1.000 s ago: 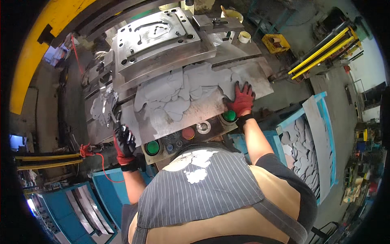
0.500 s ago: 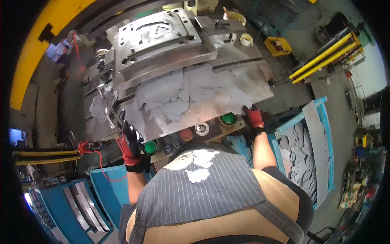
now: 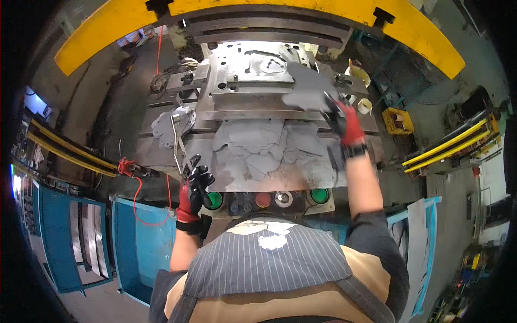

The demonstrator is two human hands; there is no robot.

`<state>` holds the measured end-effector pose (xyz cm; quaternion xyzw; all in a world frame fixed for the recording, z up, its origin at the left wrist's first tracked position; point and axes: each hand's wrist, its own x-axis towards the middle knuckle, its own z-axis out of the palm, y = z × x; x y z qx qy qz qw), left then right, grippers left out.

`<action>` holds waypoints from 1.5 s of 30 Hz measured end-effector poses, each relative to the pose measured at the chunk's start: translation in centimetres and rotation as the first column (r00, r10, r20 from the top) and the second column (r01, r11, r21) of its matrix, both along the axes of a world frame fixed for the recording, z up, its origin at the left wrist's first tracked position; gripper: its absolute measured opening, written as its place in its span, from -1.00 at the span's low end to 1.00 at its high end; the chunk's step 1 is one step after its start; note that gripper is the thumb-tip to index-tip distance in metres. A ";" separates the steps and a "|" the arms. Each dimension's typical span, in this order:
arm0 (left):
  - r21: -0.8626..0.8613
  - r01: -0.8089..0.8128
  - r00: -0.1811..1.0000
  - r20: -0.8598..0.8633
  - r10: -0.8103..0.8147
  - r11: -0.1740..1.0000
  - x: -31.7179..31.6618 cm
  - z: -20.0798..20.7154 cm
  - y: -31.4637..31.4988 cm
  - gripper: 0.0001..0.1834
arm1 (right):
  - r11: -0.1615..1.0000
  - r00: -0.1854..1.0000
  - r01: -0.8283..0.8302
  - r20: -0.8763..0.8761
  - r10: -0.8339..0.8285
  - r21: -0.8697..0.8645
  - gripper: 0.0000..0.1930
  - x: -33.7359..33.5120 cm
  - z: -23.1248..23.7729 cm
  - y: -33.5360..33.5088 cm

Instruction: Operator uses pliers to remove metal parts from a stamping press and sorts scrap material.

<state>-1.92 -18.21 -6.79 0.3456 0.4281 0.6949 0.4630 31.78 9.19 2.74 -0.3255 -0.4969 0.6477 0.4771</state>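
Observation:
My right hand, in a red and black glove, is closed on the lower right edge of a flat grey sheet metal piece. That piece is raised over the right front of the steel die, partly covering it. At the left front of the press bed, my left hand wears a matching glove and is closed on the near end of long metal tongs. The tongs point away from me, beside a small heap of grey scraps.
Several overlapping grey sheet pieces lie on the bed before the die. A control panel with a red button and green buttons runs along the near edge. Yellow press framing arches overhead; blue bins stand near me.
My right hand has moved from the bed's front right corner forward to the die and now holds a sheet piece. My left hand stays near the tongs. The view has turned and shifted.

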 end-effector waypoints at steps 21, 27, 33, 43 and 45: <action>-0.449 -0.559 0.799 -0.067 0.598 0.697 -4.3 -9.8 -13.3 -0.69 | 0.700 0.012 -0.398 0.766 -0.643 0.593 -0.50 -18.6 0.4 18.4; -0.593 -0.529 0.830 -0.214 0.515 0.608 -8.1 -18.8 -16.0 -0.73 | 0.687 0.782 -0.171 0.522 -0.341 0.706 -0.64 -10.4 5.1 1.3; -0.729 -0.169 0.935 0.094 0.341 0.663 -7.2 -19.6 -10.3 -0.72 | 0.454 0.305 0.860 0.478 -0.824 0.234 -0.53 9.9 -12.3 -12.9; -0.924 0.047 0.981 -0.028 -0.190 0.380 -7.1 -16.7 -3.5 -0.64 | 0.970 0.655 0.096 0.748 0.108 -0.224 -0.72 14.9 -27.4 -15.9; -0.877 0.033 0.983 -0.059 -0.174 0.480 -7.8 -18.9 -3.9 -0.63 | 0.953 0.733 0.164 0.678 0.054 -0.254 -0.71 13.2 -26.2 -16.0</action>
